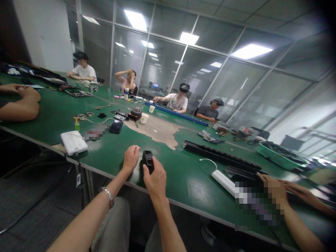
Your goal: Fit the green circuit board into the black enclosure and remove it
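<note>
Near the front edge of the green table [181,182], my right hand [156,176] is closed around a small black device [148,159], thumb on its left side and fingers on its right. The device's top face shows some recessed parts, too small to tell. My left hand [130,157] rests on the table just left of the device, apart from it, with its fingers curled in. Whether anything is inside those fingers is hidden. A metal bracelet [109,196] is on the left wrist.
At left are a white box [74,142], a green bottle [76,124] and a black phone [116,126]. Paper cups [144,118] stand beyond. On the right lie a long black strip [220,154], a white power strip [225,183] and another person's hands [274,187]. Several people sit around.
</note>
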### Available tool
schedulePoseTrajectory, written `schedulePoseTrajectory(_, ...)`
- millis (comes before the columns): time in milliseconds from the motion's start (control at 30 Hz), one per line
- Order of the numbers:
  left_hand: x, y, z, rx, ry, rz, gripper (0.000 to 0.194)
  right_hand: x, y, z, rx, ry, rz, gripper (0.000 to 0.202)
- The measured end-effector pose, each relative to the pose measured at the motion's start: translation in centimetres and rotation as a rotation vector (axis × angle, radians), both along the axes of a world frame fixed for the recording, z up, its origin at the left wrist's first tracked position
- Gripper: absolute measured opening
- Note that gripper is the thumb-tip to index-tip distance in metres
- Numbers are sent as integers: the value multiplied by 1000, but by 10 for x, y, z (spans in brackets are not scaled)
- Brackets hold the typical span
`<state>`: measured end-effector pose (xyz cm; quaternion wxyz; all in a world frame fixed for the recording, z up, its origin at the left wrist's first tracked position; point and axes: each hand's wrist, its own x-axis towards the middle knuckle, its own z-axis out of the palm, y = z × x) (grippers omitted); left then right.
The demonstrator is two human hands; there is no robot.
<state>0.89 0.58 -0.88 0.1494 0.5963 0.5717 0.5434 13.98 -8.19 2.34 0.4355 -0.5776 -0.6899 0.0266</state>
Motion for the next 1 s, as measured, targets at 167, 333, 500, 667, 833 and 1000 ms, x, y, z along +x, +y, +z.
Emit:
schedulePoseTrajectory(167, 2, -1, -1, 37, 29, -59, 25, 1, -5, -22, 10, -5, 23, 56)
schedulePoseTrajectory(333, 2, -6, 2, 105, 22, -94, 20, 2, -3, -31, 58, 23, 35, 58)
schedulePoseTrajectory(500, 1, 1, 5, 28, -38, -104, 21, 0, 6, -36, 71, 36, 76, 48)
schedulePoseTrajectory(667, 3, 9, 6, -159, -201, -18, 24, -2, 14, -36, 63, 64, 81, 47)
schedulePoseTrajectory(833, 9, 0, 5, -36, -231, 75, 28, -1, 17, -16, 26, 147, 44, 49)
schedulePoseTrajectory(1000, 11, -3, 5, -34, -216, -8, 28, 17, 23, 9, 86, 209, -19, 51)
